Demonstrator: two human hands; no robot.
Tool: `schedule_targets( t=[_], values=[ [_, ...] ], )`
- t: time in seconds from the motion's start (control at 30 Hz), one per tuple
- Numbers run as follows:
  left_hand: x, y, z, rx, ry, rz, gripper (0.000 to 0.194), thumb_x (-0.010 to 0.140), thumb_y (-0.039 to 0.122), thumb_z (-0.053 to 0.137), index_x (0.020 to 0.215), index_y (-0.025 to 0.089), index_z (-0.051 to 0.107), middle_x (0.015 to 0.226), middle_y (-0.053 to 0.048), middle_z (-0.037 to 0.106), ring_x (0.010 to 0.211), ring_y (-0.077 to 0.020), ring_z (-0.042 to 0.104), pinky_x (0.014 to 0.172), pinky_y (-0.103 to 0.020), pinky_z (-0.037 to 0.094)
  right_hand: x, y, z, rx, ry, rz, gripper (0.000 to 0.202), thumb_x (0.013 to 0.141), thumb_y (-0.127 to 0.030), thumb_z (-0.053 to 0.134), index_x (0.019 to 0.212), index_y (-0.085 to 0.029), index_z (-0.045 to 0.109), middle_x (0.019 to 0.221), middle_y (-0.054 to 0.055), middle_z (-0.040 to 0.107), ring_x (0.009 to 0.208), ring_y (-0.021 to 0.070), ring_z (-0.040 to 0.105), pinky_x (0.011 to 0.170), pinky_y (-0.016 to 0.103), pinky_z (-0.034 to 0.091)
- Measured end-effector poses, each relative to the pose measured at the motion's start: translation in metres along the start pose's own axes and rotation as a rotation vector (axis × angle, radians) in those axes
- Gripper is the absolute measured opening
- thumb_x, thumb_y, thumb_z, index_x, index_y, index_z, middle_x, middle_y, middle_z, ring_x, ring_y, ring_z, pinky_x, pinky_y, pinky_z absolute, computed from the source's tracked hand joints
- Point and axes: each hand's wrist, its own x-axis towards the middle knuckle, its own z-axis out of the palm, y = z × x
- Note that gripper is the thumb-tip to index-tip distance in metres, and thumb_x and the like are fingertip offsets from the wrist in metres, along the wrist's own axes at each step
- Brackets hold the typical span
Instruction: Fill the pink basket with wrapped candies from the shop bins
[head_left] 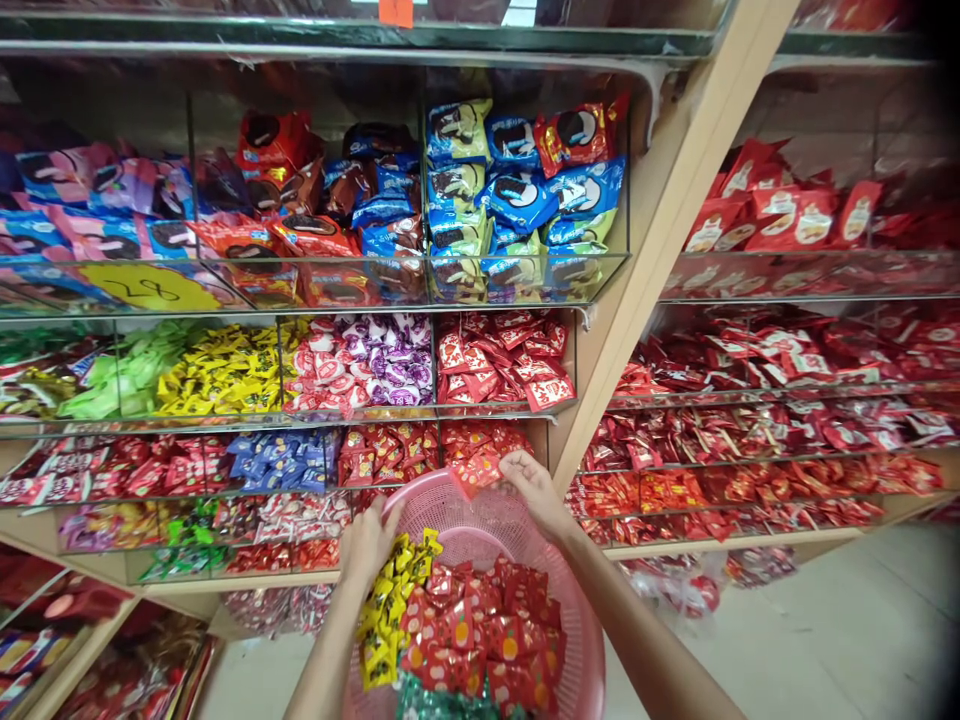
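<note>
The red packet (pixel 475 474) I have hold of is at the far rim of the pink basket (pixel 587 625); whether it touches that rim I can't tell. My right grip (pixel 534 490) is pinched on the packet's right edge, fingertips drawn together, just beyond the basket's far right side. My left grip (pixel 370 540) is closed on the basket's rim, at its far left.

Inside the basket, red packets (pixel 487 630) with orange prints make a heap in the middle and right, yellow candies (pixel 390 610) lie along the left wall, and green wrapped pieces (pixel 442 700) sit at the near end.

Just past the basket stand stepped shelf bins; one directly behind it holds red candies (pixel 390 455), with blue packets (pixel 285 460) to their left. Higher beyond the basket are purple-and-white candies (pixel 401 360), then cookie packs (pixel 517 205) on the upper shelf. A slanted wooden post (pixel 645 230) rises behind the basket's right side, and pale floor (pixel 817 640) shows to the basket's right.
</note>
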Motion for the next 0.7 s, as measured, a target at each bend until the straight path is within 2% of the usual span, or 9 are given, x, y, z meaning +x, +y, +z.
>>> schedule_targets(
  t=[0.1, 0.2, 0.27, 0.4, 0.53, 0.7],
  values=[
    [0.000, 0.001, -0.001, 0.003, 0.001, 0.002, 0.053, 0.084, 0.057, 0.022, 0.104, 0.022, 0.055, 0.085, -0.011, 0.067, 0.081, -0.0263, 0.062, 0.067, -0.031, 0.041, -0.010, 0.001, 0.006, 0.147, -0.044, 0.100, 0.026, 0.075, -0.044, 0.058, 0.083, -0.022, 0.046, 0.056, -0.006, 0.056, 0.050, 0.0099, 0.054, 0.048, 0.020, 0.038],
    [0.000, 0.001, 0.000, 0.007, 0.003, -0.001, 0.054, 0.084, 0.058, 0.021, 0.105, 0.022, 0.055, 0.085, -0.011, 0.067, 0.081, -0.0266, 0.062, 0.067, -0.031, 0.041, -0.019, -0.001, 0.012, 0.295, -0.064, 0.167, 0.026, 0.075, -0.042, 0.058, 0.084, -0.024, 0.042, 0.066, -0.005, 0.058, 0.052, 0.0106, 0.058, 0.049, 0.021, 0.041],
    [0.000, 0.001, 0.000, 0.009, -0.001, -0.004, 0.054, 0.083, 0.058, 0.021, 0.107, 0.022, 0.054, 0.086, -0.012, 0.067, 0.081, -0.0264, 0.062, 0.067, -0.031, 0.041, -0.024, -0.004, 0.017, 0.387, -0.065, 0.192, 0.024, 0.076, -0.040, 0.059, 0.084, -0.025, 0.041, 0.078, -0.005, 0.059, 0.061, 0.0121, 0.063, 0.055, 0.023, 0.045],
    [0.000, 0.002, -0.001, 0.014, 0.000, -0.018, 0.054, 0.084, 0.057, 0.023, 0.109, 0.021, 0.055, 0.088, -0.013, 0.067, 0.082, -0.0257, 0.062, 0.068, -0.030, 0.041, -0.034, -0.010, 0.027, 0.531, -0.048, 0.227, 0.023, 0.076, -0.035, 0.060, 0.083, -0.026, 0.040, 0.086, -0.005, 0.058, 0.082, 0.0162, 0.064, 0.070, 0.030, 0.049],
    [0.000, 0.002, -0.001, 0.015, 0.006, -0.021, 0.055, 0.083, 0.057, 0.023, 0.109, 0.021, 0.055, 0.087, -0.013, 0.067, 0.081, -0.0265, 0.062, 0.068, -0.031, 0.041, -0.042, -0.016, 0.033, 0.589, -0.033, 0.245, 0.023, 0.076, -0.035, 0.060, 0.090, -0.027, 0.043, 0.097, -0.002, 0.059, 0.096, 0.0202, 0.060, 0.081, 0.038, 0.047],
    [0.001, 0.002, 0.000, 0.004, 0.004, -0.019, 0.056, 0.083, 0.058, 0.022, 0.110, 0.021, 0.054, 0.087, -0.013, 0.067, 0.081, -0.0267, 0.062, 0.067, -0.031, 0.041, -0.051, -0.020, 0.032, 0.584, -0.090, 0.210, 0.022, 0.076, -0.032, 0.060, 0.095, -0.026, 0.050, 0.107, 0.002, 0.059, 0.105, 0.0230, 0.056, 0.089, 0.044, 0.042]
  ],
)
